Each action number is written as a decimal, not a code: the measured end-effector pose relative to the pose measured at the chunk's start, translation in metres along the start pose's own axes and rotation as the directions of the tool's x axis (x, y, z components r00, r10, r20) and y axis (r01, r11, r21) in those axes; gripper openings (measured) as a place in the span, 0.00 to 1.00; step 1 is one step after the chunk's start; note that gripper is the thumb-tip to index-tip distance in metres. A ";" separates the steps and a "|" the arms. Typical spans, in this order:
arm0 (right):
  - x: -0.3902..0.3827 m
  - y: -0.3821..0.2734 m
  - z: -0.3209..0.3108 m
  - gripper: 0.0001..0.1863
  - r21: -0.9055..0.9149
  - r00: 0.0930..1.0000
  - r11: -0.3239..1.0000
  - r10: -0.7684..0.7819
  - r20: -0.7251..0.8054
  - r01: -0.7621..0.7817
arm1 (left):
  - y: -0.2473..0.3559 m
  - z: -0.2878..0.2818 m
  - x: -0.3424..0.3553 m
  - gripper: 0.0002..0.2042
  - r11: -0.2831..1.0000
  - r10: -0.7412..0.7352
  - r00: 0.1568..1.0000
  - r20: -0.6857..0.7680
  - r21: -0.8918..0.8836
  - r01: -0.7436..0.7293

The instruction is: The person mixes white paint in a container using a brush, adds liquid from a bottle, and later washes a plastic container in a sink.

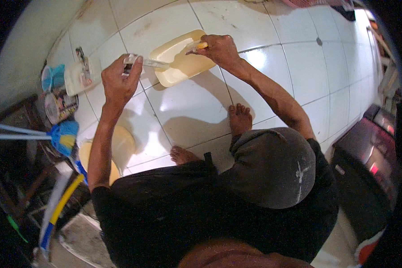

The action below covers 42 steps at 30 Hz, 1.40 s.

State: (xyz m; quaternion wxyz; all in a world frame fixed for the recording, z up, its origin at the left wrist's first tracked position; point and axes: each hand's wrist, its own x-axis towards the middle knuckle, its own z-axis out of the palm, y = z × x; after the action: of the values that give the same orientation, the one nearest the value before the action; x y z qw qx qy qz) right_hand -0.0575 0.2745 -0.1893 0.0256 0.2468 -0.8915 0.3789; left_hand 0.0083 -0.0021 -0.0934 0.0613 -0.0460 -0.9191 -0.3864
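A shallow cream tray (169, 83) with rounded corners lies on the tiled floor in front of me. My left hand (122, 80) is closed around one end of a long, flat, pale strip-like tool (152, 63). Its far end reaches over the tray's left side; I cannot make out its exact kind. Over the far right rim, my right hand (219, 48) grips a small tool with a yellow end (202, 45). The rest of that tool is pale and partly hidden by my fingers. Shadows fall across the tray's inside.
Left of me stand a whitish container (77, 79), a teal cup (53, 77) and a round tub of small items (60, 107). A cream round container (121, 145) sits beside my left forearm, near a blue broom head (63, 136). A dark red case (366, 156) stands at right.
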 end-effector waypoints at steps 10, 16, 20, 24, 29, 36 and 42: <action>-0.017 -0.027 0.005 0.30 -0.066 0.970 0.993 -0.079 0.230 0.096 | 0.005 -0.006 0.006 0.09 0.997 -0.050 0.998 -0.034 -0.062 0.048; -0.016 -0.043 0.008 0.31 0.123 0.978 0.990 0.047 0.202 -0.073 | 0.007 -0.012 0.010 0.09 0.999 -0.025 0.997 -0.066 -0.041 0.023; -0.012 -0.043 0.014 0.28 0.247 0.969 0.954 0.117 0.217 -0.170 | 0.008 -0.016 0.013 0.08 1.000 -0.006 0.997 -0.081 -0.031 0.003; -0.008 -0.049 0.011 0.26 0.224 0.948 0.951 0.145 0.283 -0.212 | 0.005 -0.016 0.012 0.08 1.000 0.018 0.996 -0.092 0.008 -0.018; -0.007 -0.025 0.017 0.24 -0.041 0.977 0.991 0.132 0.165 -0.127 | -0.003 -0.012 0.013 0.10 0.997 0.073 0.991 -0.112 0.013 -0.072; 0.007 -0.009 -0.003 0.23 -0.236 0.990 0.968 0.109 0.088 -0.086 | -0.005 -0.013 0.010 0.10 0.999 0.029 0.991 -0.129 0.019 -0.027; 0.009 -0.025 -0.024 0.19 -0.225 1.000 0.974 -0.014 0.021 0.018 | 0.005 -0.018 0.010 0.10 1.000 0.011 0.988 -0.155 -0.028 -0.015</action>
State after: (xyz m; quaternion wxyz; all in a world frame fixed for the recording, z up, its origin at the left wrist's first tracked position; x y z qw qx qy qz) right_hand -0.0570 0.2726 -0.1533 0.0480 0.2531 -0.9270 0.2728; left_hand 0.0000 -0.0110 -0.0763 0.1344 -0.0226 -0.9056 -0.4016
